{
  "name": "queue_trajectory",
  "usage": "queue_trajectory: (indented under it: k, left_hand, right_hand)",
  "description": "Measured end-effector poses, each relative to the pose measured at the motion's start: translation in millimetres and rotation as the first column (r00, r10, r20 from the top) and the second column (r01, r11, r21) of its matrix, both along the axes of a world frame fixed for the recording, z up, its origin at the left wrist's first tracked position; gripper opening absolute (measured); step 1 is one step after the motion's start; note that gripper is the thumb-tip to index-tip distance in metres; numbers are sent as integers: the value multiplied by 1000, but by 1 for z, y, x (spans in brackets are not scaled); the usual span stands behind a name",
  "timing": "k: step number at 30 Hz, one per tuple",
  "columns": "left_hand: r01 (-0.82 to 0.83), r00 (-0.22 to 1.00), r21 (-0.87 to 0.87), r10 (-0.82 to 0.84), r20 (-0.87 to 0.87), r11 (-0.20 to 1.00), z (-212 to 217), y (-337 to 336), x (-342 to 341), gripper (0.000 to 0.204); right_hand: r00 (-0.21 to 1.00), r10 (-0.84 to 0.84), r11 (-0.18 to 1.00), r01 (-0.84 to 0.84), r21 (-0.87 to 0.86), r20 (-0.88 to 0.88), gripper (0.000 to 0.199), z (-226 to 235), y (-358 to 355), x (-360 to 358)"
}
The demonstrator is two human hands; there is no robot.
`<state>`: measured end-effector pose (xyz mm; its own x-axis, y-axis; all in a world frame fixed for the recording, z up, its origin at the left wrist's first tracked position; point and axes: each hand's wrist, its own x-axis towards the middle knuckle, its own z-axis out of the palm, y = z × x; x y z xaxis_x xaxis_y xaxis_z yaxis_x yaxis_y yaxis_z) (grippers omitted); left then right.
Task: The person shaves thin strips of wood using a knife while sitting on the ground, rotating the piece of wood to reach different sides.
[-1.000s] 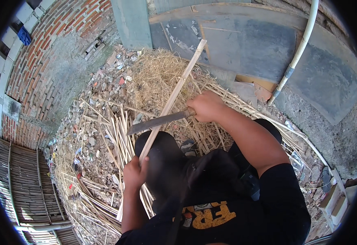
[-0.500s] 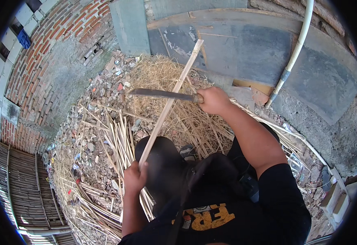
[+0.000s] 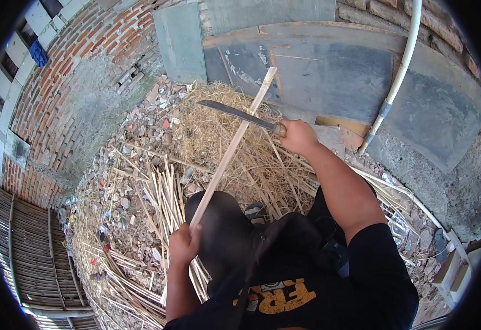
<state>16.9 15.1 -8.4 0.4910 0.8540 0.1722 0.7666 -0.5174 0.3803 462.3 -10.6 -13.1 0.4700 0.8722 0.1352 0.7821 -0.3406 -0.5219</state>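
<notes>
A long pale bamboo strip is held near its lower end by the left hand, whose grip is closed tight around it. The strip slants up and to the right, away from the person's dark knee, and its far tip is seen against a grey board leaning on the brick wall. A long dark knife is held by its handle in the right hand, the grip fully closed. The blade is stretched out to the left and crosses the strip near its upper part (whether the edge touches the strip cannot be told). Below both, a heap of dry straw is spread over the ground, and a bundle of split bamboo sticks lies just left of the knee. Rubble and small stones are scattered further left. A white pipe is propped against the boards at the right. No container is seen.
</notes>
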Motion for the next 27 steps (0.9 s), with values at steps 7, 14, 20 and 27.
queue_trajectory:
  k: [7, 14, 20, 27]
  left_hand:
    - [-25, 999, -57, 27, 31, 998, -1, -3, 6, 44]
    - [-7, 999, -40, 5, -51, 999, 13, -12, -20, 46]
    - [-62, 998, -79, 59, -39, 995, 3, -31, -25, 47]
    - [-77, 996, -115, 80, 25, 990, -11, -32, -28, 47]
  right_hand:
    - [971, 223, 974, -225, 12, 88, 24, 12, -1, -30]
    - [869, 408, 909, -415, -37, 281, 18, 10, 1, -30]
    - [993, 106, 993, -102, -66, 56, 19, 7, -4, -1]
    - [924, 345, 938, -336, -79, 165, 19, 18, -1, -45]
